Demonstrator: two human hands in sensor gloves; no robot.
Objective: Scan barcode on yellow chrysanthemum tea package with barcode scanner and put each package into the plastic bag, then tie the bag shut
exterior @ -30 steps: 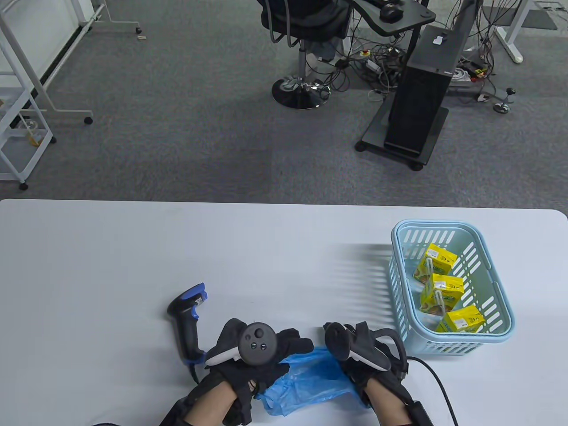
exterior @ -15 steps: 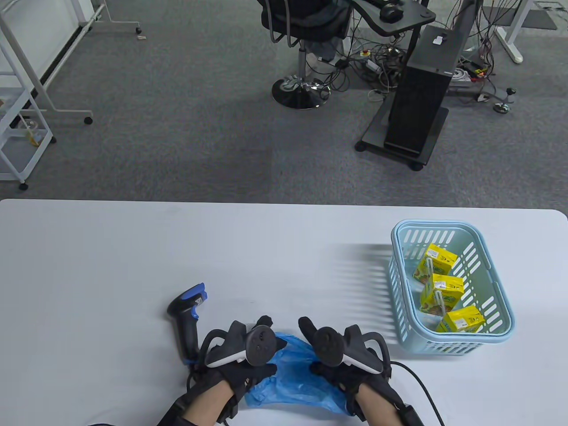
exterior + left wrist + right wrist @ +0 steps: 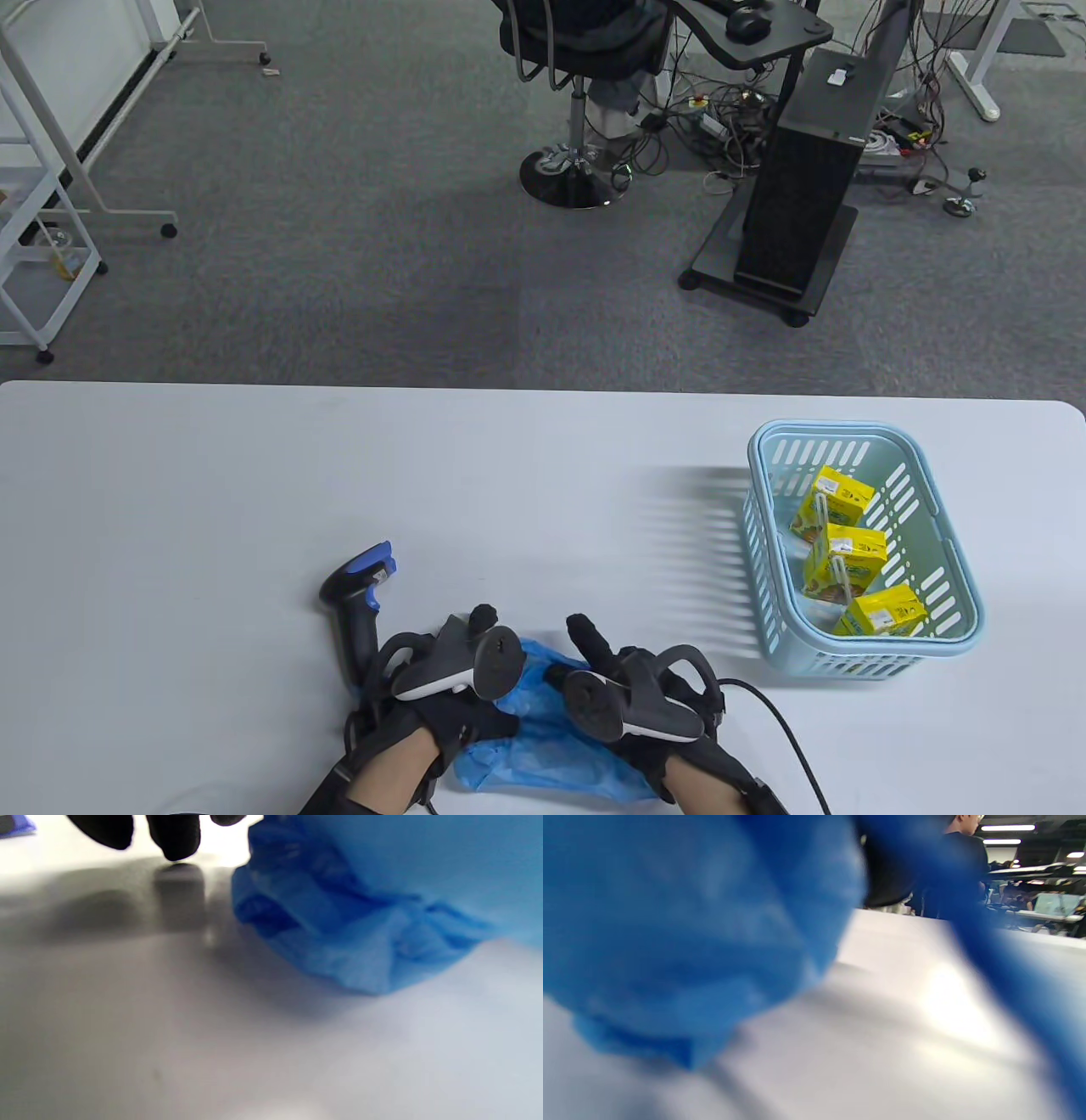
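One blue plastic bag (image 3: 551, 747) lies crumpled on the white table (image 3: 212, 509) at the near edge, and both gloved hands are on it. The left hand (image 3: 450, 705) sits at the bag's left side with its thumb against the plastic; the left wrist view shows some of its fingertips (image 3: 178, 840) touching the bare tabletop just beside the bag's bunched edge (image 3: 339, 942). Whether it actually pinches the plastic I cannot tell. The right hand (image 3: 645, 705) comes in from the bag's right, one finger pointing away over the film; its grip is hidden under the tracker, so I cannot tell that either. The right wrist view is mostly blurred blue plastic (image 3: 691, 933) close to the lens.

One barcode scanner (image 3: 356, 611), black with a blue head, lies on the table just left of the left hand, untouched.

Three yellow chrysanthemum tea packages (image 3: 844, 556) lie in a row inside one light blue slotted basket (image 3: 950, 577), well off to the right, each with a straw on its side. Their print is too small to read, and no writing shows on the scanner or bag.
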